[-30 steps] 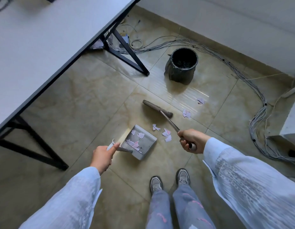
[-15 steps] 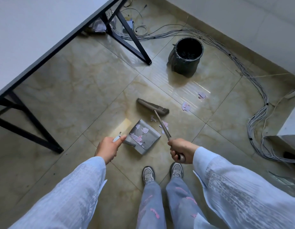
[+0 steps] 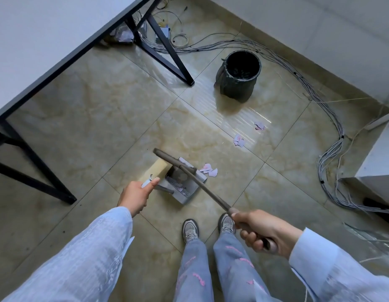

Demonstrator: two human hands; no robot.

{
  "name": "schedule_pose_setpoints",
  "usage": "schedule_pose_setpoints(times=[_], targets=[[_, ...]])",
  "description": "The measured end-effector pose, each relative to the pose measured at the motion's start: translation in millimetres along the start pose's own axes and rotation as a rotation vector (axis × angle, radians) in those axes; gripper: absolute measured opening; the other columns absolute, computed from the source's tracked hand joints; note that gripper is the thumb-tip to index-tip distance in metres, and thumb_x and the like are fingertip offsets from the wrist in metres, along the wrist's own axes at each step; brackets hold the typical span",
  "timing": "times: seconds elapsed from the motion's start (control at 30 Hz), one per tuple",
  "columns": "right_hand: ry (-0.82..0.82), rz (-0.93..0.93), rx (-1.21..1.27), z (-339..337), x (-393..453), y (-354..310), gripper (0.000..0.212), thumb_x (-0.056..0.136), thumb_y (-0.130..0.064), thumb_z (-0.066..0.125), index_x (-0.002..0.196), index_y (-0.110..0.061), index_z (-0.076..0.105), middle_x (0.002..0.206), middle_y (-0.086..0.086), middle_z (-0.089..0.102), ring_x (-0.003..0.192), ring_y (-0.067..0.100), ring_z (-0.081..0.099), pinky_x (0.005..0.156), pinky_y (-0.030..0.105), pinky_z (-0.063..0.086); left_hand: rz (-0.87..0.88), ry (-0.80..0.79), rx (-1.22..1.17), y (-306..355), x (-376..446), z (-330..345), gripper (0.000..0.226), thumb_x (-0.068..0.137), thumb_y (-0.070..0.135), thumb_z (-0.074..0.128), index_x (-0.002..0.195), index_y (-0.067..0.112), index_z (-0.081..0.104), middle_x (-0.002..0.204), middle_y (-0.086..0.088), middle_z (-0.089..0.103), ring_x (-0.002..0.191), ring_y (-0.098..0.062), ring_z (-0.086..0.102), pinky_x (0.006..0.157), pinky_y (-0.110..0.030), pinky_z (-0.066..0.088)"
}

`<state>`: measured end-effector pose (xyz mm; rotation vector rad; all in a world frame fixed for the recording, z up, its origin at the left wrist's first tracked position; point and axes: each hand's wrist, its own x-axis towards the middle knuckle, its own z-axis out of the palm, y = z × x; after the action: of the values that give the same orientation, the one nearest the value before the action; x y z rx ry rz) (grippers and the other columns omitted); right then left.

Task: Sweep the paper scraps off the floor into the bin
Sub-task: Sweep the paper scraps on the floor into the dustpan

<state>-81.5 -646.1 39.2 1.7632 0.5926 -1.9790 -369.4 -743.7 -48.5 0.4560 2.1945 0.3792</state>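
Note:
My left hand (image 3: 136, 196) grips the top of the grey dustpan's handle; the dustpan (image 3: 185, 187) rests on the tiled floor in front of my shoes. My right hand (image 3: 257, 231) is shut on the broom handle; the broom (image 3: 174, 161) has its dark head lying across the dustpan's mouth. A small heap of pink-and-white paper scraps (image 3: 208, 170) lies just right of the pan. Two more scrap clusters (image 3: 239, 140) (image 3: 259, 125) lie farther off, toward the black bin (image 3: 238, 78), which stands open with a dark liner.
A white table with black legs (image 3: 167, 55) fills the upper left. Bundled grey cables (image 3: 328, 136) run along the wall behind the bin and curve down the right side. A white cabinet (image 3: 381, 153) stands at the right edge.
The broom head has been pulled back from beyond the scraps onto the dustpan's mouth, covering the scraps inside. My right hand has drawn back toward me. The heap right of the pan remains.

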Motion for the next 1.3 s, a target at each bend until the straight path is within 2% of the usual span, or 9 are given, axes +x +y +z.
schedule_pose_setpoints(times=[0.07,0.1,0.23,0.33,0.6,0.87,1.0,1.13,1.3], targets=[[0.01,-0.02,0.006,-5,-6,4,0.019,0.098,-0.029,0.044,0.103,-0.018,0.059,0.039,-0.003,0.037,0.022,0.002,0.029,0.025,0.006,0.017,-0.004,-0.006,0.003,0,-1,0,0.058,0.085,0.059,0.059,0.056,0.011,0.045,0.043,-0.006,0.047,0.039,-0.022,0.041,0.048,-0.027,0.038],[0.021,-0.028,0.028,-9,-8,5,0.018,0.098,-0.029,0.044,0.089,-0.016,0.054,0.04,-0.003,0.037,0.022,0.002,0.028,0.026,0.006,0.017,-0.003,-0.008,0.001,0,-1,0,0.058,0.085,0.059,0.059,0.056,0.01,0.045,0.042,-0.005,0.047,0.038,-0.021,0.04,0.047,-0.027,0.038],[0.071,-0.05,0.099,-28,-8,2,0.019,0.098,-0.03,0.044,0.087,-0.015,0.048,0.047,-0.001,0.034,0.021,0.002,0.028,0.027,0.004,0.017,0.007,-0.014,0.019,2,-3,-4,0.058,0.085,0.057,0.061,0.056,0.01,0.044,0.039,-0.004,0.043,0.037,-0.02,0.038,0.044,-0.025,0.035],[0.101,-0.063,0.18,-43,-3,-5,0.03,0.099,-0.031,0.043,0.074,-0.014,0.043,0.038,-0.002,0.035,0.019,0.002,0.028,0.027,0.002,0.017,0.027,-0.039,0.037,7,-5,-7,0.057,0.084,0.056,0.063,0.057,0.01,0.043,0.039,-0.004,0.042,0.036,-0.02,0.036,0.042,-0.023,0.033],[0.108,-0.1,0.418,-55,16,-13,0.031,0.102,-0.022,0.036,0.072,-0.013,0.037,0.028,-0.003,0.034,0.016,0.002,0.029,0.023,0.003,0.018,0.096,-0.119,0.206,26,-8,1,0.059,0.085,0.056,0.061,0.053,0.011,0.041,0.036,-0.004,0.043,0.033,-0.02,0.036,0.042,-0.023,0.033],[0.088,-0.048,0.472,-24,41,5,0.029,0.102,-0.021,0.032,0.073,-0.017,0.035,0.025,-0.005,0.032,0.016,0.002,0.029,0.024,0.004,0.019,0.094,-0.131,0.276,41,-2,10,0.058,0.085,0.06,0.058,0.057,0.011,0.043,0.041,-0.004,0.045,0.037,-0.02,0.037,0.046,-0.025,0.034],[0.059,-0.03,0.489,-5,43,9,0.029,0.101,-0.019,0.03,0.072,-0.019,0.033,0.033,-0.003,0.032,0.016,0.002,0.029,0.025,0.004,0.019,0.102,-0.153,0.339,45,0,9,0.058,0.085,0.061,0.056,0.059,0.011,0.044,0.045,-0.006,0.048,0.038,-0.021,0.04,0.047,-0.025,0.035],[0.008,-0.002,0.517,11,40,12,0.03,0.101,-0.019,0.029,0.071,-0.021,0.033,0.028,-0.004,0.031,0.017,0.002,0.028,0.025,0.004,0.018,0.088,-0.152,0.337,45,0,9,0.057,0.085,0.061,0.056,0.061,0.011,0.043,0.047,-0.007,0.048,0.039,-0.021,0.038,0.047,-0.025,0.035],[-0.099,0.036,0.547,18,20,19,0.03,0.101,-0.019,0.033,0.071,-0.021,0.035,0.056,-0.003,0.03,0.018,0.001,0.031,0.023,0.005,0.018,0.08,-0.146,0.341,38,2,6,0.057,0.086,0.062,0.054,0.063,0.01,0.047,0.044,-0.005,0.047,0.038,-0.021,0.038,0.046,-0.026,0.035]])
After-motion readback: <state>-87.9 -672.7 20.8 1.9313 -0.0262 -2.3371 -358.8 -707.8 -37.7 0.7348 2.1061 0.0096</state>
